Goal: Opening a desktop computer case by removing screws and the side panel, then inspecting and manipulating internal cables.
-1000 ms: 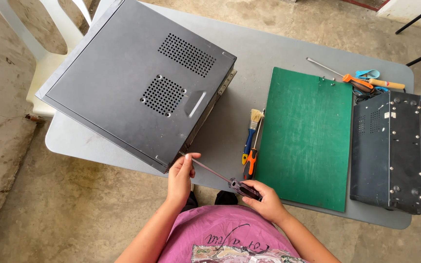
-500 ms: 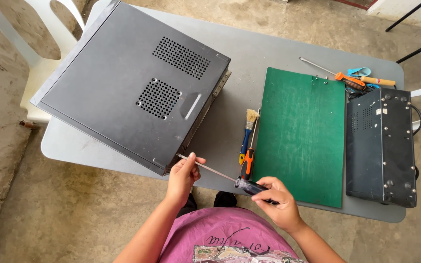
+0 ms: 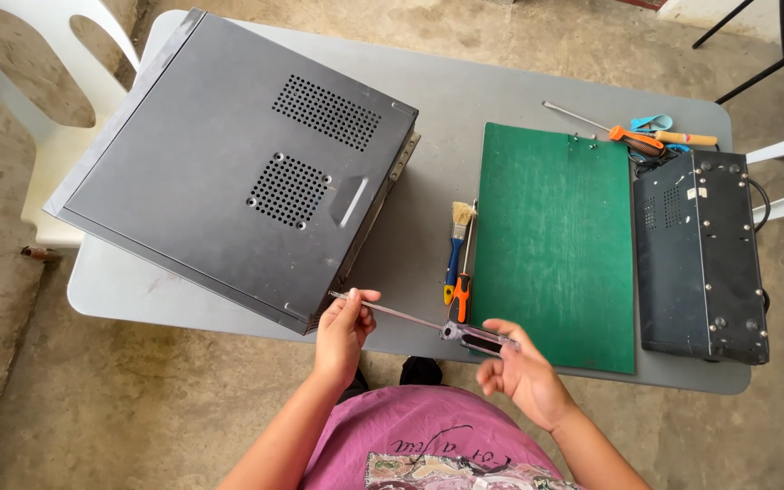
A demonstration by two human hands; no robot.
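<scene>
At table's near edge: long screwdriver w/ slim steel shaft & dark clear-plastic handle [image 3: 428, 320], held in both hands. Left hand [image 3: 345, 328] pinches the shaft close to the tip, fingers [image 3: 362, 297] closed narrow round the metal; prob. a guiding grip, to steady the tip against the case. Right hand [image 3: 521, 372] holds the handle end, fingers curled loosely over it, thumb side toward the body; prob. the turning grip.

Orientation: long axis runs roughly left–right along the table edge, rising slightly toward the left. Tip points left, at the near corner of the large dark-grey metal computer case [image 3: 238, 172], touching or just short of it; cannot tell which. Handle points right, over the lower-left corner of the green rectangular mat [image 3: 555, 245].

Case lies flat on its side, vented panel up, set askew w/ its near corner overhanging the grey plastic table [image 3: 465, 82], which brings that corner w/in easy reach.

Beside the mat: blue-handled paintbrush [image 3: 455, 249] & orange-handled screwdriver [image 3: 462, 290], parallel, near the right hand. Far right: small black metal box unit [image 3: 699, 254]; more orange-handled tools [image 3: 646, 138] behind it.
</scene>
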